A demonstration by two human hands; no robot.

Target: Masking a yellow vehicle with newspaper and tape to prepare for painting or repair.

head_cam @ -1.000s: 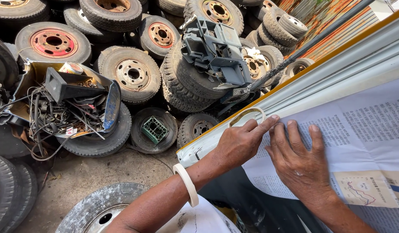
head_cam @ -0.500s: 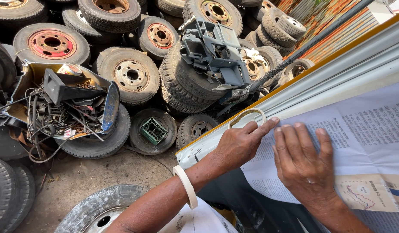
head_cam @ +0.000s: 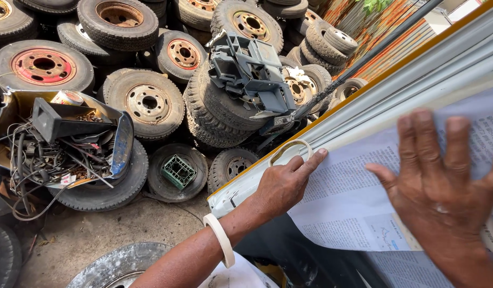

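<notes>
Both hands flat, open, empty: left hand at paper edge, right hand mid-sheet

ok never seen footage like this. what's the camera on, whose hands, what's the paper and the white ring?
There is one view, from a camera worn on the person's head, looking down at their own two bare hands. No machine is involved.

The left hand presses printed newspaper sheets against a pale panel with an orange edge, its forefinger stretched along the paper's top edge. A roll of pale tape sits around that wrist like a bracelet, and a loop of tape lies on the panel just above the fingers. The right hand is spread flat over the paper; neither hand has a closed grip on anything.

Beyond the panel, on the ground, lie piles of old tyres on rims, a grey plastic part on one stack, a green crate inside a tyre, and a bin of tangled wires.
</notes>
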